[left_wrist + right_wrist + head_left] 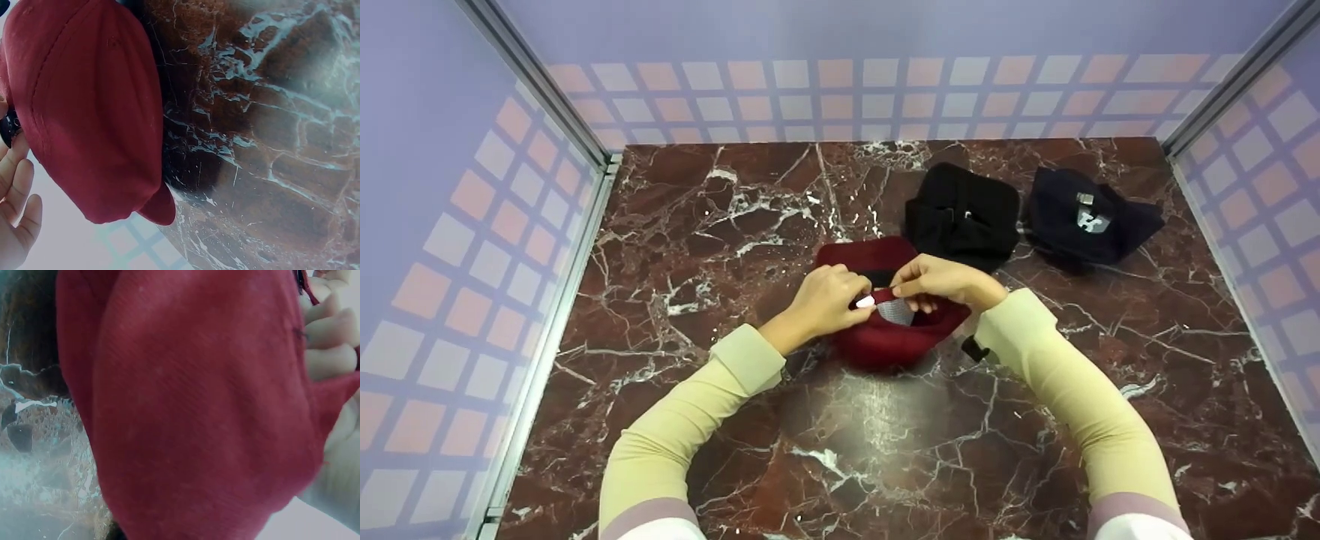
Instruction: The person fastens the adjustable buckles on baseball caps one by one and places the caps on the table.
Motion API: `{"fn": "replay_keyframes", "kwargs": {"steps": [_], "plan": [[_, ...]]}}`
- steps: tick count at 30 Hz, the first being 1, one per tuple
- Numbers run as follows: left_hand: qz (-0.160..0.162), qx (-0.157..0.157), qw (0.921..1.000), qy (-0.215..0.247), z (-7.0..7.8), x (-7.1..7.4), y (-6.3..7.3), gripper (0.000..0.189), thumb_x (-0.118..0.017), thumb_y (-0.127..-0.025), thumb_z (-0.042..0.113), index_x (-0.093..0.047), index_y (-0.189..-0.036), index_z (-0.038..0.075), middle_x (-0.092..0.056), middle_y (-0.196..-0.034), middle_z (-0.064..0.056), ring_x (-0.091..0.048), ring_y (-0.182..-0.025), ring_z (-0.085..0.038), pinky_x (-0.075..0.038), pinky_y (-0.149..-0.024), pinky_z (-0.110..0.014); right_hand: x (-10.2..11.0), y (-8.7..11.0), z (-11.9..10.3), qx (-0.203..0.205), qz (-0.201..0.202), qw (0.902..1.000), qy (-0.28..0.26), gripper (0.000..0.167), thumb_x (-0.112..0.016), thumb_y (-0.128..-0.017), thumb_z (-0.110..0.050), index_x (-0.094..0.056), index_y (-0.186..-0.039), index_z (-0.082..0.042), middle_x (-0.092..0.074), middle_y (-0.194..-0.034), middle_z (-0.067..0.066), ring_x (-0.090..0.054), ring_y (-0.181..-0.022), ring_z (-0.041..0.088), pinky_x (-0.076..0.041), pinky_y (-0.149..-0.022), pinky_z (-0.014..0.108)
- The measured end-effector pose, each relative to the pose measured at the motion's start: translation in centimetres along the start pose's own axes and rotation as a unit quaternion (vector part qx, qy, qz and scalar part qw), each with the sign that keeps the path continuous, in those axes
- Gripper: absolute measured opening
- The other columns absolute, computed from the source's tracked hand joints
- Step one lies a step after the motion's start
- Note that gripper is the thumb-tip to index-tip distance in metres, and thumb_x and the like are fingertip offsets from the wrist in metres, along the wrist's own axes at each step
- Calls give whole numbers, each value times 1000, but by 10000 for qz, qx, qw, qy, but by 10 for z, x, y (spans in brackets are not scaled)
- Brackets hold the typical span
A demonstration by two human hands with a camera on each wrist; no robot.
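Note:
A dark red cap lies tilted near the middle of the table, its grey mesh lining showing through the opening. My left hand pinches the edge of this opening from the left, with a small white patch at its fingertips. From the right, my right hand pinches the same edge, its other fingers partly inside the opening. In the left wrist view the red cap's crown shows its stitched seam, with the brim below. Red cloth fills most of the right wrist view.
Just behind the red cap and to its right sits a black cap. Farther right is a navy cap with a white emblem and a metal buckle. Tiled lilac walls bound the brown marbled table at the back and sides.

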State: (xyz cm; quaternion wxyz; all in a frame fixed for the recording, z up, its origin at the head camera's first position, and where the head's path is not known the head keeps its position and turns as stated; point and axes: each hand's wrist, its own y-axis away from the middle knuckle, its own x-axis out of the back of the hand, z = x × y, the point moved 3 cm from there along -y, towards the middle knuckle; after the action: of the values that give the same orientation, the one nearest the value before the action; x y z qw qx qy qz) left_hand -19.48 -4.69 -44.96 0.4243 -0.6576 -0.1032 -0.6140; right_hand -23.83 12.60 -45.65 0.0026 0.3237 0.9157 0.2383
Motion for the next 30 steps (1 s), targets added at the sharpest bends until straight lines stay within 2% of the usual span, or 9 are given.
{"fn": "replay_keyframes", "kwargs": {"steps": [8,15,22,30], "plan": [[-71,46,10000,44,-1,-3,1,19,-62,-72,32,-61,-76,13,-62,-68,3,-50,-61,-17,-40,-57,-31,-3,-3,5,-63,-18,9999,140,20,-50,-86,-8,-52,-90,12,-42,-49,-4,-33,-37,4,-28,-36,17],[-87,68,9999,108,1,-2,1,21,-61,-73,33,-62,-78,13,-63,-69,3,-51,-63,-16,-41,-59,-30,-9,-7,7,-221,-40,9996,-157,15,-53,-86,-14,-55,-81,0,-31,-45,-7,-23,-36,3,-21,-37,18],[-27,-34,9998,174,3,-3,0,20,-63,-72,30,-63,-78,12,-64,-69,2,-51,-62,-16,-41,-59,-30,-14,-10,8,-134,26,9996,-251,27,-54,-85,-12,-51,-93,14,-27,-42,-8,-19,-35,3,-18,-36,18],[-15,-88,9998,173,3,-6,1,19,-63,-71,29,-64,-78,12,-65,-70,2,-52,-62,-16,-41,-59,-29,-19,-13,9,0,142,9994,-329,14,-55,-83,-9,-55,-76,4,-30,-40,-9,-22,-33,2,-19,-35,18]]}}
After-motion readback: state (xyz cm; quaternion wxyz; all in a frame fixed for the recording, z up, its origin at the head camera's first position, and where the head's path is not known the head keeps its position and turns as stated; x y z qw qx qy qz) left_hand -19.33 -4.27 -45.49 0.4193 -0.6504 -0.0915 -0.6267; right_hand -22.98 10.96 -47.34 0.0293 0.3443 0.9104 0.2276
